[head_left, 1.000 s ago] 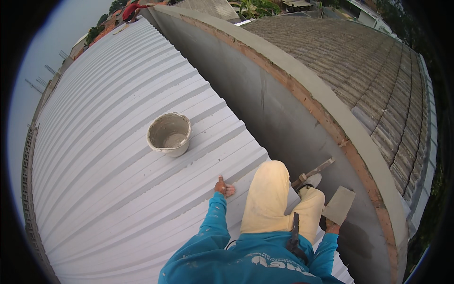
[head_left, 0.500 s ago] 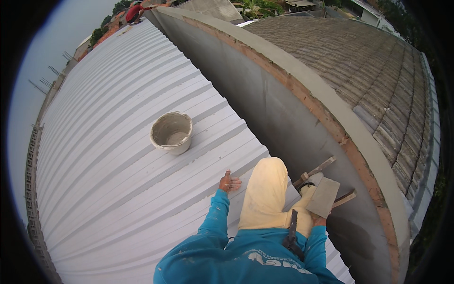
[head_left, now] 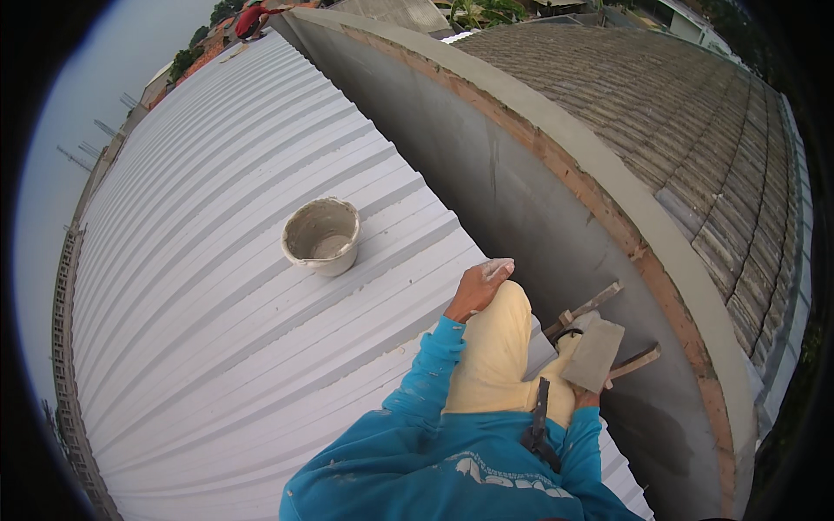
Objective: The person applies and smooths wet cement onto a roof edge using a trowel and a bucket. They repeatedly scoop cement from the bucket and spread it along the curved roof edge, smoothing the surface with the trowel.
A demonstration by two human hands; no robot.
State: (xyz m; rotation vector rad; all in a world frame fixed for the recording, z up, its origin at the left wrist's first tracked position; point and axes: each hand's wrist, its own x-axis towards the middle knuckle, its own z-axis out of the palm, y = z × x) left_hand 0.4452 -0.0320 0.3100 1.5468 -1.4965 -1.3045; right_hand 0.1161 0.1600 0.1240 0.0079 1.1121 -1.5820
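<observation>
My left hand (head_left: pixel 482 286) is beside and above my bent left knee, its fingers drawn together and smeared pale with what looks like mortar. Nothing that it holds can be made out. My right hand (head_left: pixel 588 398) grips a grey rectangular plastering float (head_left: pixel 595 354) beside my right leg; the flat plate hides most of the fingers. A pale bucket (head_left: pixel 322 236), coated inside with grey mortar, stands ahead and to the left on the white corrugated roof (head_left: pixel 217 304).
Right of the roof edge lies a deep gap against a grey plastered wall (head_left: pixel 521 187) with an exposed brick strip. Wooden pieces (head_left: pixel 636 360) jut out there near my right foot. Beyond it is an old tiled roof (head_left: pixel 660 113). A person in red (head_left: pixel 252 19) crouches far ahead.
My left hand has moved up and right from over the roof sheet to my knee, and its spread fingers have closed together. My right hand and the float stay nearly in place.
</observation>
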